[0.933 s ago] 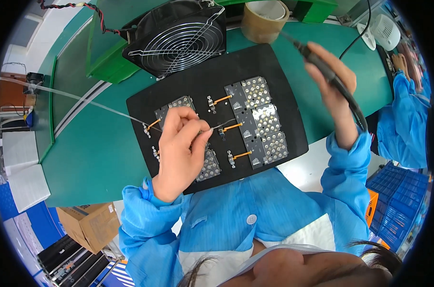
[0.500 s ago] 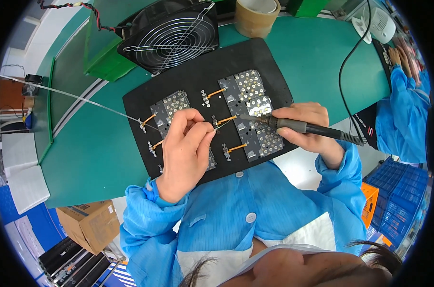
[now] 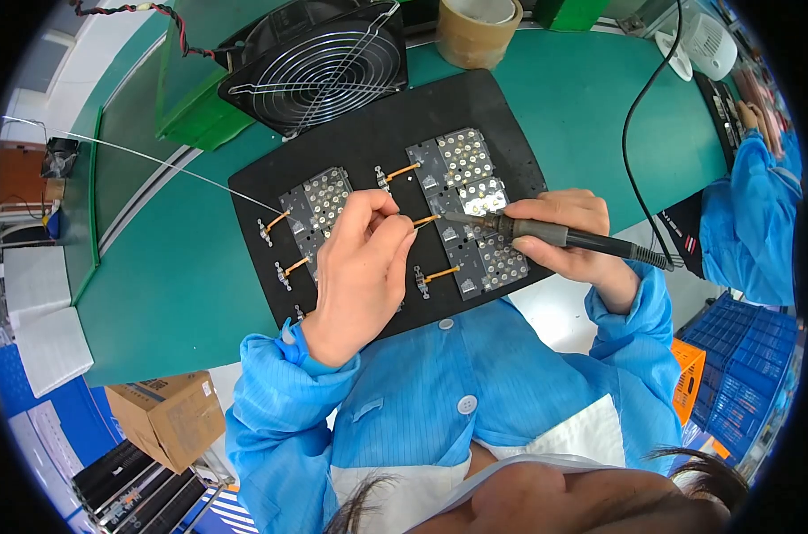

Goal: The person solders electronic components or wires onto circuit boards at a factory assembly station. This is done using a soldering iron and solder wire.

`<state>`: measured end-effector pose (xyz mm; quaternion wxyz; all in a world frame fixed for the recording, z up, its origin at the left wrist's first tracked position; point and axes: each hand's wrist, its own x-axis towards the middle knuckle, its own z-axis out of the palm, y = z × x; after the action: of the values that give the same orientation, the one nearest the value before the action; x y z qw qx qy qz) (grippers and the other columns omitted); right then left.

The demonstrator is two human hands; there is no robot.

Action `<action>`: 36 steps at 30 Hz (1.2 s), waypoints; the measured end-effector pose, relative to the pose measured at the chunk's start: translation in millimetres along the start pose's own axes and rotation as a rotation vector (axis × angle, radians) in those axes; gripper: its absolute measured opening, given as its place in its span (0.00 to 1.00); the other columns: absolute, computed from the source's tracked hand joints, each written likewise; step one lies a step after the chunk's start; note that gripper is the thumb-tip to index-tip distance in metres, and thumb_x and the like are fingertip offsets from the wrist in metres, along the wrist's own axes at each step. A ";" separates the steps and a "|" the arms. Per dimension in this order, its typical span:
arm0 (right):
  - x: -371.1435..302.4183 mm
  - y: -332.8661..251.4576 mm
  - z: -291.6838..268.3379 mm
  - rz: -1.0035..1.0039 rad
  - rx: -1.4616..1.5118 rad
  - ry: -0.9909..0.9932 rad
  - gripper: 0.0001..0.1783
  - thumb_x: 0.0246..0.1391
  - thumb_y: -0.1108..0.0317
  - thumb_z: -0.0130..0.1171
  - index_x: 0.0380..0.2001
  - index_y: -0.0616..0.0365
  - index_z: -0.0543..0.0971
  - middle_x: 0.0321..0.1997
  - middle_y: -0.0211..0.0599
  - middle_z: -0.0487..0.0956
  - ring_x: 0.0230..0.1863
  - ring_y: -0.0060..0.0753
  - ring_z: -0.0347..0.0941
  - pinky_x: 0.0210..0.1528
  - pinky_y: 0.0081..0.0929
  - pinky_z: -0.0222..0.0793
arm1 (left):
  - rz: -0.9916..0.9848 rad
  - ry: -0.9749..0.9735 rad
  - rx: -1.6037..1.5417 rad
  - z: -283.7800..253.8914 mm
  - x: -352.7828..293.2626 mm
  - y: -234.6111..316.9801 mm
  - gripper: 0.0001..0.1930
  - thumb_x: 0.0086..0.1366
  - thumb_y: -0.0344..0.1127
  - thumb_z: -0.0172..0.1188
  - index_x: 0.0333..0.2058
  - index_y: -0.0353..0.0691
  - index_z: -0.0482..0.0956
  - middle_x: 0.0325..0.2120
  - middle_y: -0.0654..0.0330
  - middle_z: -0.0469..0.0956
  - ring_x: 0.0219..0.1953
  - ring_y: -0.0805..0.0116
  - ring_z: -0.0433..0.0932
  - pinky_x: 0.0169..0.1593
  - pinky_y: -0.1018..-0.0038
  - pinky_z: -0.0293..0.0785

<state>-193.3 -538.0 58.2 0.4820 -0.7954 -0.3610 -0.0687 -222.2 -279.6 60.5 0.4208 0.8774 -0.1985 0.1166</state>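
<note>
In the middle of the frame, a thin solder wire (image 3: 199, 178) is pinched between the closed fingers of the left hand (image 3: 359, 267), so that its end is kept at the small orange wire (image 3: 426, 219). The soldering iron (image 3: 555, 236) is gripped like a pen by the right hand (image 3: 568, 236), its tip brought to the same joint. The circuit boards (image 3: 462, 209) are laid flat on a black mat (image 3: 368, 142) on the green table (image 3: 591, 116), so they are kept steady under both hands.

Left hand (image 3: 359, 276) pinched in a fine grip, right hand (image 3: 568, 236) curled closed.
</note>
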 end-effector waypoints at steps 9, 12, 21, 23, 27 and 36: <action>-0.1 1.1 0.6 -0.031 -0.022 0.007 0.16 0.43 0.67 0.69 0.36 0.63 0.81 0.19 0.38 0.77 0.18 0.34 0.74 0.20 0.26 0.65 | -0.017 -0.082 0.033 4.3 2.8 -0.6 0.05 0.55 0.18 0.60 0.30 0.31 0.75 0.36 0.56 0.68 0.28 0.68 0.73 0.29 0.76 0.70; 0.3 1.3 0.7 -0.026 -0.017 0.017 0.16 0.43 0.67 0.69 0.36 0.63 0.81 0.19 0.38 0.77 0.18 0.34 0.74 0.20 0.26 0.65 | -0.100 -0.059 -0.054 5.6 4.1 -2.9 0.06 0.55 0.19 0.61 0.31 0.32 0.75 0.35 0.56 0.68 0.25 0.70 0.71 0.27 0.76 0.67; 3.3 2.6 -0.7 -0.029 -0.001 0.001 0.16 0.42 0.67 0.69 0.36 0.63 0.81 0.19 0.38 0.77 0.18 0.35 0.74 0.20 0.26 0.65 | -0.149 -0.113 -0.044 10.7 8.6 -7.8 0.07 0.54 0.20 0.62 0.32 0.31 0.75 0.35 0.54 0.65 0.26 0.59 0.74 0.29 0.68 0.70; 3.7 3.3 -1.1 -0.050 -0.005 -0.016 0.18 0.44 0.66 0.67 0.35 0.70 0.80 0.18 0.41 0.76 0.17 0.34 0.73 0.19 0.25 0.63 | -0.100 -0.097 -0.015 12.2 10.3 -9.9 0.07 0.53 0.20 0.62 0.31 0.31 0.75 0.33 0.55 0.66 0.26 0.59 0.74 0.29 0.67 0.70; 2.6 2.6 -2.8 -0.057 -0.002 -0.024 0.18 0.43 0.66 0.67 0.35 0.71 0.79 0.18 0.41 0.76 0.17 0.34 0.73 0.19 0.25 0.63 | -0.118 -0.074 -0.050 14.0 9.9 -8.5 0.06 0.53 0.20 0.62 0.30 0.30 0.75 0.32 0.55 0.66 0.26 0.59 0.73 0.29 0.68 0.70; 3.2 1.8 -3.8 -0.034 -0.035 -0.021 0.18 0.43 0.65 0.67 0.35 0.69 0.80 0.19 0.41 0.77 0.18 0.34 0.74 0.20 0.25 0.65 | -0.130 -0.069 -0.079 14.7 8.3 -7.1 0.05 0.53 0.19 0.62 0.30 0.29 0.76 0.32 0.55 0.66 0.26 0.61 0.73 0.29 0.69 0.69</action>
<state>-188.9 -540.0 60.4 0.4630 -0.7980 -0.3783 -0.0750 -211.1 -289.1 49.6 0.4550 0.8746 -0.1598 0.0509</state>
